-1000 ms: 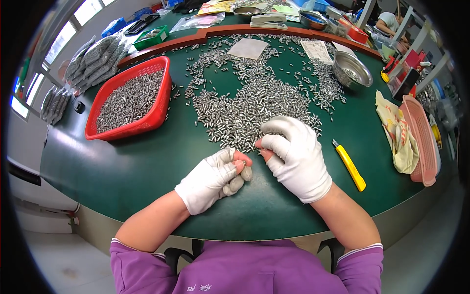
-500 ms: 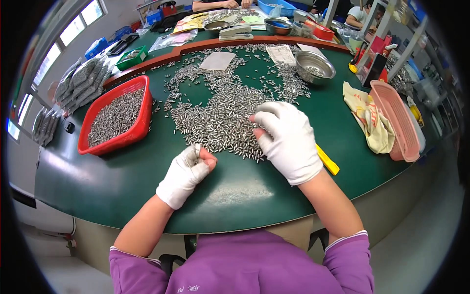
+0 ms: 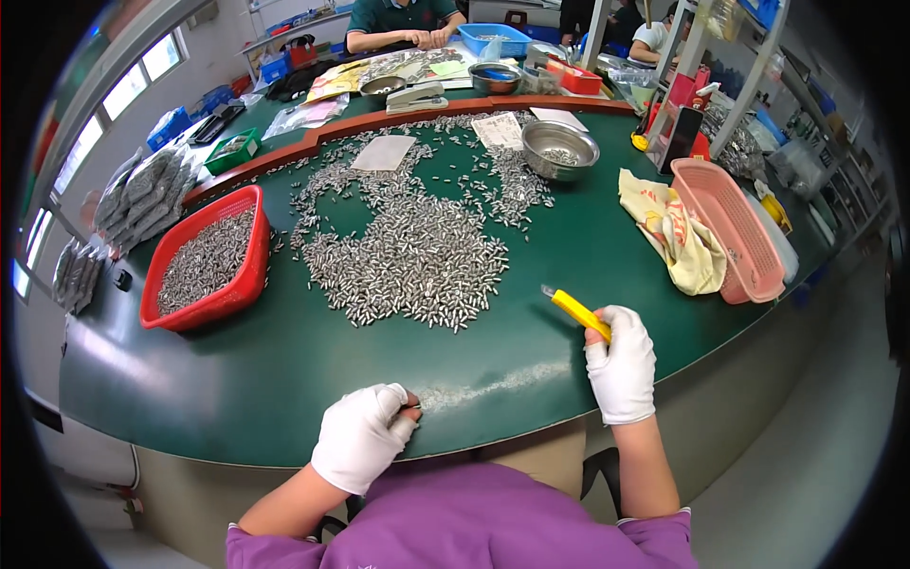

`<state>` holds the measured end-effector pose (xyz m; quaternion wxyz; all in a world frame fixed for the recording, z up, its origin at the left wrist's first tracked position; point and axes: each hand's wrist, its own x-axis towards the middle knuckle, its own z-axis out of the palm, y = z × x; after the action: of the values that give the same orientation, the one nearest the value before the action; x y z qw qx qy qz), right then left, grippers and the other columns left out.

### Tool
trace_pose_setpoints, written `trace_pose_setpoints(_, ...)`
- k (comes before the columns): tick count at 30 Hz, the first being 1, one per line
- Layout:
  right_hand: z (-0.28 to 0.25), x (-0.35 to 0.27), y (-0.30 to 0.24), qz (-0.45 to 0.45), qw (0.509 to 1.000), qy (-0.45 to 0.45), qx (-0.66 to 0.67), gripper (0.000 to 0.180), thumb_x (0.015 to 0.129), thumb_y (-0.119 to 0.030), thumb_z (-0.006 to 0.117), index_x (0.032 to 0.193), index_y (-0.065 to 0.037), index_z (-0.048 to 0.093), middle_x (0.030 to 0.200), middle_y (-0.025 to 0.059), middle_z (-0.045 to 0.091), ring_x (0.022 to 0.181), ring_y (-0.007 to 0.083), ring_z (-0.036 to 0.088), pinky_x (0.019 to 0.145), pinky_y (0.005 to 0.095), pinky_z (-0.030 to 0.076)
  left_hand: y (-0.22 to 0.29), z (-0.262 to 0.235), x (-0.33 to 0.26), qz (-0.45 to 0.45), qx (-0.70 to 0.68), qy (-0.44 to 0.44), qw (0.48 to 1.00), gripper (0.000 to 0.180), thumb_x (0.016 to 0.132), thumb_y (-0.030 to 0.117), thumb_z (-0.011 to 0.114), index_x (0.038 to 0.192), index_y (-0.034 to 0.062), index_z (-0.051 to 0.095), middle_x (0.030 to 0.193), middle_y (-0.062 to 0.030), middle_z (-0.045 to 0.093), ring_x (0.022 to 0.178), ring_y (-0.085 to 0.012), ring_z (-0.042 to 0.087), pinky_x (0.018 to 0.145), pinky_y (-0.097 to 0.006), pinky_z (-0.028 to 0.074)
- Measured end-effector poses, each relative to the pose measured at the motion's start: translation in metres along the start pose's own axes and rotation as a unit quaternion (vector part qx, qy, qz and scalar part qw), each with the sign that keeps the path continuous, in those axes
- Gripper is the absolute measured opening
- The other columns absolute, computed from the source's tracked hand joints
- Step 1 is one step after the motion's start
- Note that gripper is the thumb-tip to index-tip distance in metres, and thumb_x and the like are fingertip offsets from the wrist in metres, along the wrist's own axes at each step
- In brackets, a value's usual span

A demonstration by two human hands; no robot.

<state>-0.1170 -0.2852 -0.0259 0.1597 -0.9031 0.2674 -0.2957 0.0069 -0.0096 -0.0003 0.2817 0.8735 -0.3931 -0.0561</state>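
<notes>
My right hand (image 3: 623, 368), in a white glove with bare fingertips, grips a yellow utility knife (image 3: 579, 314) above the table's right part. The knife's tip points up and to the left, toward the metal pieces. Close to the table's front edge, my left hand (image 3: 368, 431) is closed in a pinch, gloved the same way. Something small may be between its fingertips, but I cannot make it out. A broad pile of small silvery metal pins (image 3: 417, 261) lies on the green table (image 3: 284, 379), beyond both hands and touched by neither.
A red basket (image 3: 254, 270) full of the pins stands at left, by grey bagged bundles (image 3: 147, 199). A steel bowl (image 3: 561, 163) sits behind the pile. At right are a pink basket (image 3: 749, 251) and a cream cloth (image 3: 697, 261). Another person (image 3: 403, 24) works across the table.
My right hand has left the pile, moved toward me, and picked up the yellow knife from the table. My left hand is nearer the front edge, still pinched. The view has shifted.
</notes>
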Motion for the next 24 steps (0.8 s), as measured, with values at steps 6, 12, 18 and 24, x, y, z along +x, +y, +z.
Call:
trace_pose_setpoints(6,-0.035,-0.048,-0.052,0.011,0.926,-0.265,0.269,0.046,0.097,-0.030,0.055,0.133,-0.003,0.049,0.098,0.0192,0.066,0.085,0.0350,0.067,0.077,0.0388,0.053,0.002,-0.003,0.002,-0.006,-0.011,0.009,1.000,0.010,0.079,0.007,0.070,0.088,0.0049,0.066,0.072,-0.0111,0.062,0.062,-0.0249,0.061,0.059,-0.033,0.049)
trace_pose_setpoints(12,-0.026,-0.076,-0.075,-0.078,0.912,-0.367,0.168,0.062,0.089,-0.016,0.058,0.148,-0.015,0.037,0.092,0.0145,0.064,0.076,0.0369,0.063,0.069,0.0446,0.054,-0.001,-0.001,0.003,-0.031,-0.032,-0.009,0.999,0.010,0.081,0.002,0.068,0.090,0.0029,0.064,0.068,-0.0059,0.056,0.057,-0.0140,0.052,0.056,-0.027,0.045)
trace_pose_setpoints(18,-0.016,-0.080,-0.092,-0.147,0.916,-0.363,0.090,0.067,0.086,-0.011,0.061,0.148,-0.021,0.039,0.076,0.0083,0.063,0.059,0.0285,0.061,0.052,0.0402,0.051,-0.003,-0.004,0.001,-0.107,-0.090,-0.050,0.989,0.008,0.082,0.000,0.068,0.087,0.0015,0.062,0.069,-0.0025,0.056,0.058,-0.0077,0.048,0.057,-0.024,0.043)
trace_pose_setpoints(24,-0.013,-0.079,-0.099,-0.158,0.921,-0.346,0.081,0.066,0.084,-0.012,0.061,0.147,-0.018,0.042,0.068,0.0070,0.061,0.054,0.0265,0.060,0.049,0.0388,0.050,-0.002,-0.007,0.003,-0.127,-0.089,-0.066,0.986,0.007,0.082,-0.002,0.067,0.087,0.0006,0.061,0.072,-0.0031,0.059,0.062,-0.0080,0.052,0.061,-0.024,0.046)
